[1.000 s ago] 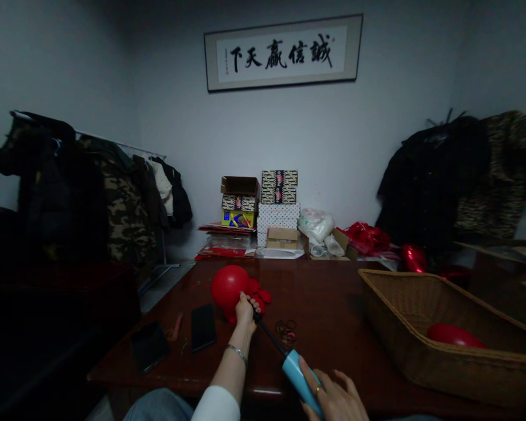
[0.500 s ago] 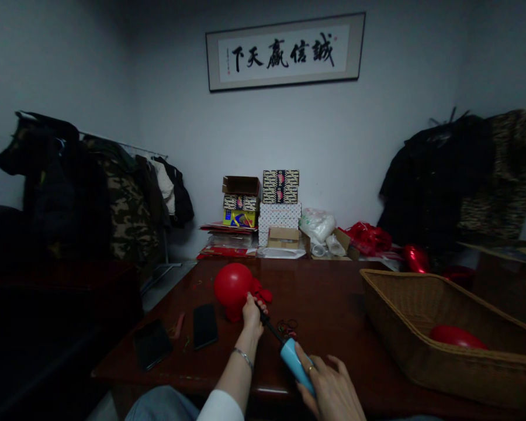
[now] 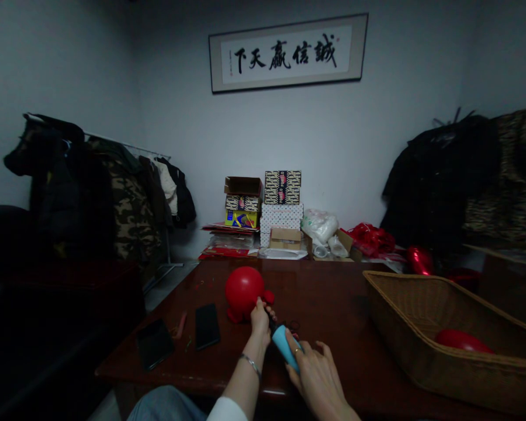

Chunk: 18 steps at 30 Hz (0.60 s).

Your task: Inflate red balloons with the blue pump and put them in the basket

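Note:
A round, inflated red balloon (image 3: 244, 287) sits above the table, just beyond my left hand (image 3: 260, 320). That hand's fingers are closed around the balloon's neck and the black nozzle end of a hand balloon pump. My right hand (image 3: 318, 374) is wrapped round the light blue barrel of the balloon pump (image 3: 284, 345), with some of its fingers lifted off. Only a short stretch of black shaft shows between the barrel and my left hand. Limp red balloons (image 3: 269, 297) lie behind my left hand, partly hidden. Small dark loops (image 3: 294, 325) rest beside the pump.
At the right stands a wicker basket (image 3: 414, 365) holding a red balloon (image 3: 463, 340). Two dark phone-like slabs, a nearer one (image 3: 154, 344) and another (image 3: 207, 325), lie at the left of the wooden table (image 3: 324, 292). Stacked boxes (image 3: 282, 225) stand at the back.
The blue barrel has slid up toward my left hand, so less black shaft shows. The red balloon has shifted slightly right in view, and my right hand has moved forward with the barrel.

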{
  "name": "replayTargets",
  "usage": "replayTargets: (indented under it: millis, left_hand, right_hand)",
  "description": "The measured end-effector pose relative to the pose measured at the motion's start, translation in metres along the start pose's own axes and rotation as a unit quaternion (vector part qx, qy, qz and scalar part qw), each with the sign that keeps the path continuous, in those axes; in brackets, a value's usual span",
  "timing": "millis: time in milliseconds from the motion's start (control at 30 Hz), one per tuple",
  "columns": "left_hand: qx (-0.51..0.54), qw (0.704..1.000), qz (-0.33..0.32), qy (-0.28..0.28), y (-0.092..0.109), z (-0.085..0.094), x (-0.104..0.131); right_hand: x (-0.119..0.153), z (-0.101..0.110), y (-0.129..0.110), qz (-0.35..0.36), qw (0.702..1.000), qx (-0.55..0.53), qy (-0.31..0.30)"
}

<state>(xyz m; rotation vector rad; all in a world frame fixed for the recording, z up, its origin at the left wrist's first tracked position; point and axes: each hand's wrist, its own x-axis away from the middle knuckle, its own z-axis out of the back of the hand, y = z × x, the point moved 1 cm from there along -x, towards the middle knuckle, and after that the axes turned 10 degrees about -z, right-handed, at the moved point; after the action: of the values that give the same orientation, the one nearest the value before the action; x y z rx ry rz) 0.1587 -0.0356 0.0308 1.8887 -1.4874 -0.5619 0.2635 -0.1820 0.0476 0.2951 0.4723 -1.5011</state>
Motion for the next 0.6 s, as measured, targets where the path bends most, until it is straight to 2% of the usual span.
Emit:
replayTargets:
  millis: [133, 267, 400, 600]
  left_hand:
    - [-0.004, 1.0, 0.013, 0.008, -0.004, -0.001, 0.001]
    - [-0.006, 1.0, 0.0, 0.011, -0.005, -0.001, -0.004]
    - [-0.012, 1.0, -0.012, 0.02, 0.007, -0.002, -0.012]
    - [0.003, 1.0, -0.023, 0.009, 0.023, -0.01, -0.02]
  right_hand:
    - [0.009, 0.004, 0.004, 0.002, 1.0, -0.006, -0.007]
    - [0.02, 0.001, 0.018, 0.011, 1.0, -0.015, 0.017]
    - [0.034, -0.003, 0.036, 0.059, 0.997, -0.031, 0.043]
    - [0.043, 0.002, 0.051, 0.072, 0.995, -0.031, 0.057]
